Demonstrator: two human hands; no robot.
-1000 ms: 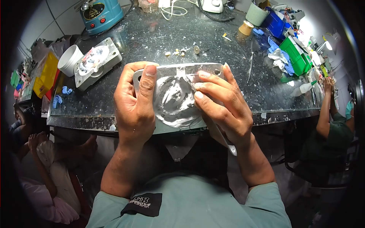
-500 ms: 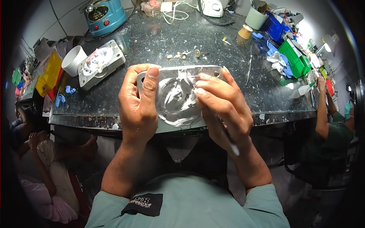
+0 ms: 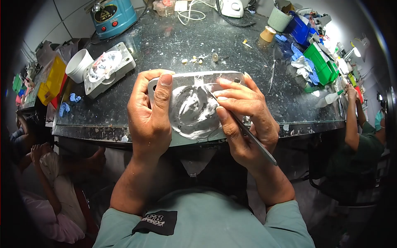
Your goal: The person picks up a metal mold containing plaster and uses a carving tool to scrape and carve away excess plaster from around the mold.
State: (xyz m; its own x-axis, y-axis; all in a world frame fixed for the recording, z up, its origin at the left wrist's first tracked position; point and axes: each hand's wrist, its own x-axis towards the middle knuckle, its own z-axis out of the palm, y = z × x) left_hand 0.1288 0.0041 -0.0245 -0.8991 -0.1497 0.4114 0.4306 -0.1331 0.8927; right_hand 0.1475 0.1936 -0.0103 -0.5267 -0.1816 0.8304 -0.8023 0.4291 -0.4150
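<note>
- Head view, nearest first: the right hand (image 3: 250,124) pinches a slim dark-handled tool (image 3: 258,142) between thumb and fingertips, the handle slanting back across the palm and out past the wrist side.
- Over the last second the handle has swung outward to the right and more of it shows, while the fingers have drawn into a looser, flatter pinch. The tip stays about the upper right rim of the hollow, so this looks like a change of working angle on the same spot rather than a move elsewhere.
- The left hand (image 3: 151,113) grips the block's left end, thumb pressed along its face and fingers round the side; this grip has hardly shifted, which suggests it serves as the steadying hold.
- Between the hands, at the worktop (image 3: 306,111) front edge, is the metal block (image 3: 184,78), its face turned up. Whether it rests on the edge cannot be told.
- A grey-white smeared mass (image 3: 188,120) fills the block's rounded hollow.
- Just beyond lie small pale pieces (image 3: 194,60) and a round disc (image 3: 215,57).
- Farther left, a second metal block (image 3: 90,87) stands beside a white cup (image 3: 78,68).
- Farthest back is a blue machine (image 3: 120,20).
</note>
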